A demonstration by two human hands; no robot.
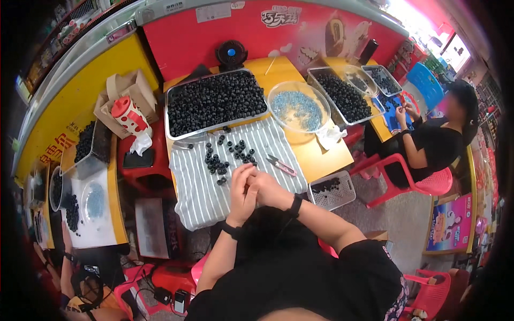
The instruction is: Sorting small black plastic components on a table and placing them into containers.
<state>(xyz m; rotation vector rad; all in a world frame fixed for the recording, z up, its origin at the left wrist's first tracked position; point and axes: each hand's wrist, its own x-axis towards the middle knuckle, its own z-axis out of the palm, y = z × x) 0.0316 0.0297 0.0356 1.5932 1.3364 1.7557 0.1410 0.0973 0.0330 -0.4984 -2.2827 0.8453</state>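
My left hand and my right hand are pressed together over the near part of a grey-and-white striped cloth. Both have curled fingers; anything between them is hidden. Just beyond my fingertips, several loose small black round pieces, some showing a hole, lie scattered on the cloth. Right of them rests a small pair of snips with pink handles. A large tray heaped with the same black pieces stands behind the cloth. At its right is a clear round tub of tiny bluish, shiny bits, too small to name.
A paper bag and red-and-white cup stand left on a red stool. A white basket sits low at the right. Another person works at the right table; another person's arm shows at lower left. A small fan stands behind the tray.
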